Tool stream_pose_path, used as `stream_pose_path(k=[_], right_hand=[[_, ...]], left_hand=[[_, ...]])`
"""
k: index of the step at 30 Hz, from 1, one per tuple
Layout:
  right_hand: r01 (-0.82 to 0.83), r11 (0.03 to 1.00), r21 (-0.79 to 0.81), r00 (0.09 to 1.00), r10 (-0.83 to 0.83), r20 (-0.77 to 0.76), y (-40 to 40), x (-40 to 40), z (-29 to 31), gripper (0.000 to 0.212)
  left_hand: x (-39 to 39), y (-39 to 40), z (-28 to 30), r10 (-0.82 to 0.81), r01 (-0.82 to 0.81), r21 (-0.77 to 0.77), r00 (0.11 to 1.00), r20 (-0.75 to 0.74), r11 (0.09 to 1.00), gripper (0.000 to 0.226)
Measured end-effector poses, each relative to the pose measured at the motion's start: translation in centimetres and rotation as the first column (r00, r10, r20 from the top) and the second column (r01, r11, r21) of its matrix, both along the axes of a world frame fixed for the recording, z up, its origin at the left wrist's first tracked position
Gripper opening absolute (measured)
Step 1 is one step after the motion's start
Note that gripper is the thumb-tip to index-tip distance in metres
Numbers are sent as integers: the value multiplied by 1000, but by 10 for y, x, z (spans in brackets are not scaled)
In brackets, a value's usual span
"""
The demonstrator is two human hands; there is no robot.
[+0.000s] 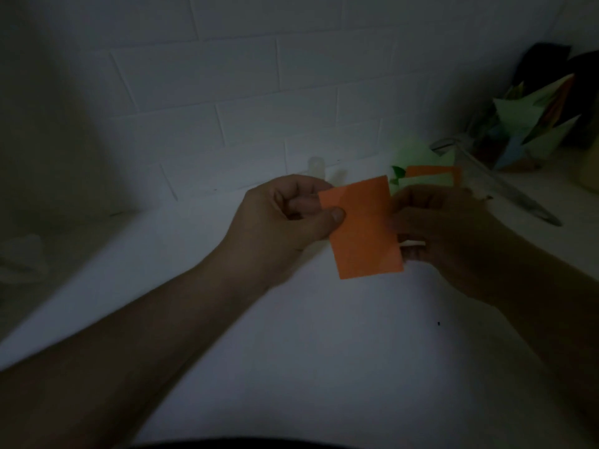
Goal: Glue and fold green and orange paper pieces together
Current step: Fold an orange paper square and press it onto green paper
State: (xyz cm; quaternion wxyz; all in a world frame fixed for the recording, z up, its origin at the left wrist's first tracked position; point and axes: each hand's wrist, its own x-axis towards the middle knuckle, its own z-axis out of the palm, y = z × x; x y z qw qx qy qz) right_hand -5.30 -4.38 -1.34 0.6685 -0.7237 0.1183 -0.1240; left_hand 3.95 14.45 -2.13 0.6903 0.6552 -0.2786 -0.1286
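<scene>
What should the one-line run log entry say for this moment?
left hand: pinches orange paper | right hand: holds its other edge | green paper: on table

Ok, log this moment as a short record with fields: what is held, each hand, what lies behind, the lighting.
held: orange paper, raised above the white table
left hand: pinches the paper's upper left edge
right hand: holds its right edge, fingers behind
behind: green paper with an orange strip; scissors to the right
lighting: dim, detail blurred
</scene>
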Motion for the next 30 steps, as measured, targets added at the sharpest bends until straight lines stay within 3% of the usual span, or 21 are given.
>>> stream_pose_path(k=[5,10,15,17,23,30], right_hand=[[29,992,-126,972,2,236,9,2,3,19],[49,996,-72,940,-22,342,9,3,2,16],[30,999,26,953,-36,301,9,3,2,16],[13,994,112,965,-42,259,9,4,1,7],[92,933,347,983,-140,116,6,11,-5,14],[154,891,427,985,-171,1,3,14,-9,12]], left_hand=[[-4,-1,-1,-35,34,7,999,32,999,21],[-5,0,1,-16,17,-10,996,83,1000,20],[-4,-1,-1,-61,62,-40,998,34,997,15],[-6,-2,-1,-130,130,-8,991,-22,991,16],[-4,-4,-6,-210,225,112,969,-132,968,18],[-1,-4,-8,-256,288,137,943,-211,948,22]])
